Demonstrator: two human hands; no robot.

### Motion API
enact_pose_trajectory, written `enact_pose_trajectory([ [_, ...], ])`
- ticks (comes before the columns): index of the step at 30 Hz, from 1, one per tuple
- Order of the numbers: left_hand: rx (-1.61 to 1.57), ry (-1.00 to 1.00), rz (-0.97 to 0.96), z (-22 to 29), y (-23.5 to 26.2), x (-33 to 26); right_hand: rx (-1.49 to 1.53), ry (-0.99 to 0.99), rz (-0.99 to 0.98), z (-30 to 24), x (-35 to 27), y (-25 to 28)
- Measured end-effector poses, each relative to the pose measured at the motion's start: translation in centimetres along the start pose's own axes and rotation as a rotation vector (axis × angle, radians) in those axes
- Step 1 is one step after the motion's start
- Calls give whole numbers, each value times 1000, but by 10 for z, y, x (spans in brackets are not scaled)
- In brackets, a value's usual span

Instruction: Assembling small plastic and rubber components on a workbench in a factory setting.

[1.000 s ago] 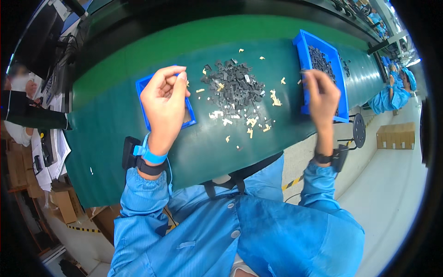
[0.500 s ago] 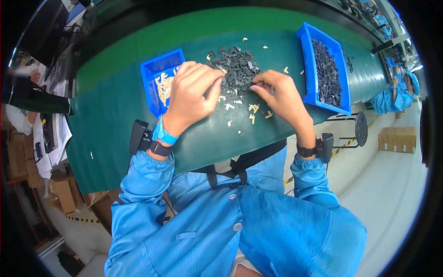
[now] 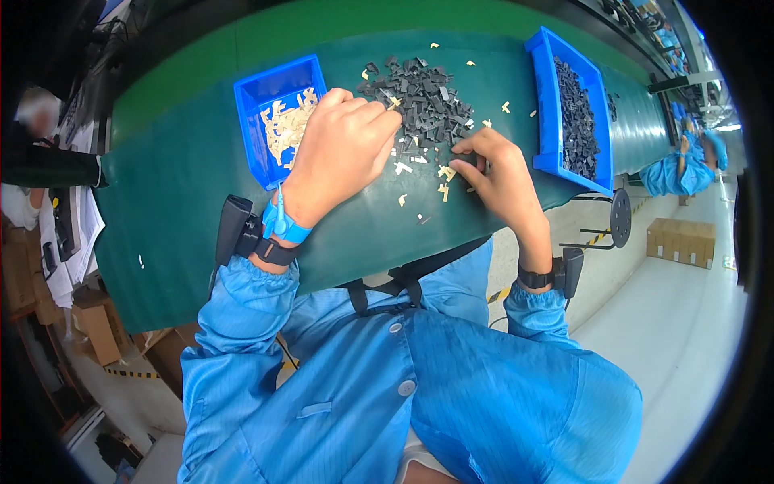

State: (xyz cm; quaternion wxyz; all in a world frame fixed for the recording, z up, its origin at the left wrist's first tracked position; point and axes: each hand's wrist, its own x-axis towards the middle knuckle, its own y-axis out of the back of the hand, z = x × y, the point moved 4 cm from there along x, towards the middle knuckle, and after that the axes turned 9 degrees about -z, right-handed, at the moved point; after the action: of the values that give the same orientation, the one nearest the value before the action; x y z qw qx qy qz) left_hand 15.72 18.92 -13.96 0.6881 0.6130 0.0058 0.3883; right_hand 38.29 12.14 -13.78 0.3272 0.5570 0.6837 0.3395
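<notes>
My left hand (image 3: 345,149) is closed, knuckles up, at the left edge of a heap of small black plastic pieces (image 3: 427,101). Its fingertips are mostly hidden; a cream piece (image 3: 394,103) shows right beside them. At the heap's lower right, my right hand (image 3: 501,173) has thumb and index finger drawn together in a pinch. Something dark shows between them, too small to make out. Small cream pieces (image 3: 443,192) lie scattered on the green mat around that hand. Left of my left hand stands a blue bin (image 3: 251,133) with cream pieces (image 3: 286,125) inside.
A longer blue bin (image 3: 548,105) full of black pieces stands at the right. The green mat (image 3: 193,218) covers the table, its near edge close to my lap. Papers and cables lie far left. A stool (image 3: 619,218) and cardboard boxes (image 3: 681,242) are at the right; other people sit on both sides.
The view has shifted, so the table appears higher. My right hand has come nearer to me, from the heap's edge to the loose cream pieces. My left hand stays beside the heap.
</notes>
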Motion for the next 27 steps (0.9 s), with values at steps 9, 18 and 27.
enact_pose_trajectory([
  [9, -1, 7, 1, 2, 0, 1, 66, 34, -110, -11, -6, -9],
  [18, -21, 19, 8, 2, 0, 0, 50, 59, -203, -8, -1, -9],
  [27, -189, -76, 319, 14, 11, 4, 315, 152, -111, -15, 14, 0],
])
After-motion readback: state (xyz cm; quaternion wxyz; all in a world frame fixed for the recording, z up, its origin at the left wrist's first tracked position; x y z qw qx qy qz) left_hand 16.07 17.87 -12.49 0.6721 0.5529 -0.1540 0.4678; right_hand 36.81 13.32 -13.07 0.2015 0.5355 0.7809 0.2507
